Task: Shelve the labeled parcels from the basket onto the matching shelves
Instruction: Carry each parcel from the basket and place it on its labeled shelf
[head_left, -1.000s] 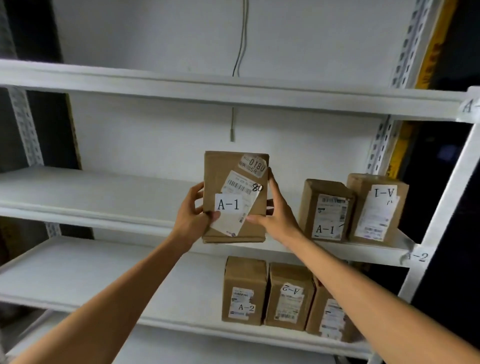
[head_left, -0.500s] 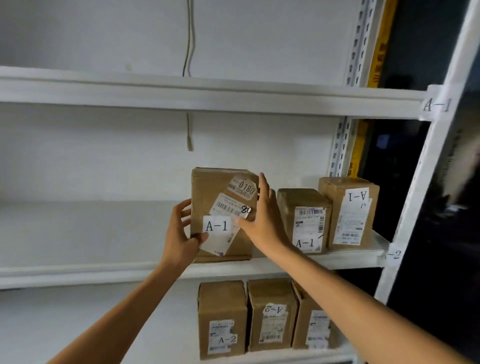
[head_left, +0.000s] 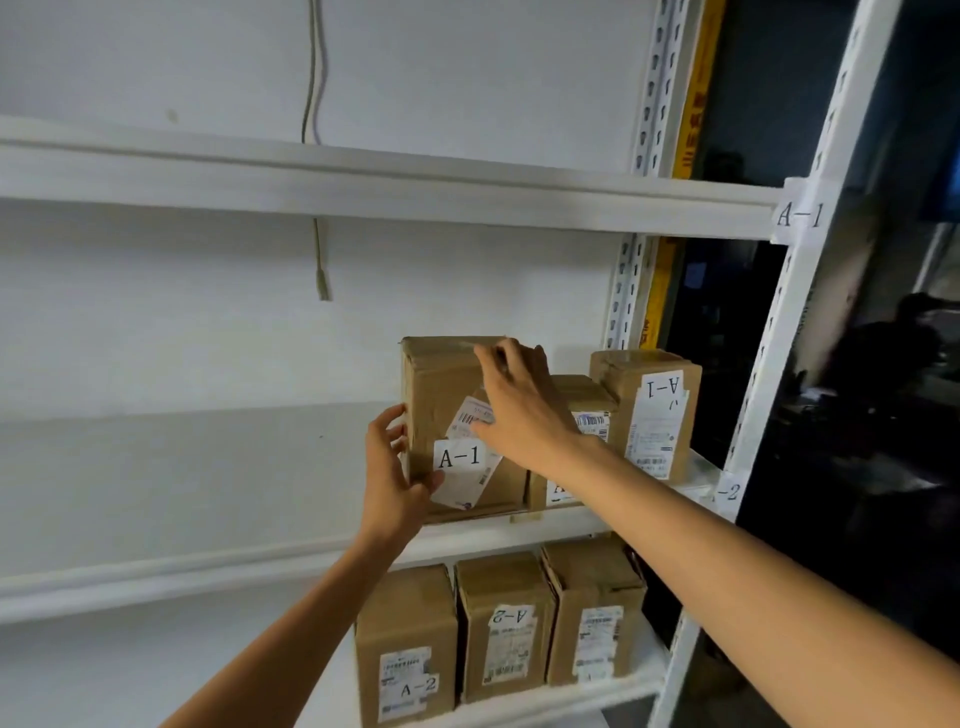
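On my feed the A-1 parcel (head_left: 447, 415), a brown carton with a white A-1 tag low on its front, stands upright on the middle shelf (head_left: 208, 566), close to the front lip and right of centre. My left hand (head_left: 389, 473) grasps its left edge, with the thumb on the front face beside the tag and the fingers wrapped round the side. My right hand (head_left: 519, 410) lies over the carton's upper right front, thumb on the slanted shipping label, fingers reaching the top edge. That hand is smeared by blur, so I cannot tell whether it clamps the carton or only presses flat on it. Just right stands a second carton (head_left: 589, 410), mostly hidden behind my right wrist. Further right is a third carton (head_left: 649, 410) whose A-1 tag is upside down. The near right post (head_left: 774, 338) carries a paper A-1 marker (head_left: 800, 214) level with the shelf above. On the lower shelf (head_left: 104, 675) three cartons stand side by side: the A-2 carton (head_left: 410, 644) on the left, a middle carton (head_left: 506, 629) with its A-2 tag inverted, and a right carton (head_left: 597, 613). A grey cable (head_left: 318, 260) hangs down the far wall, left of the parcels.
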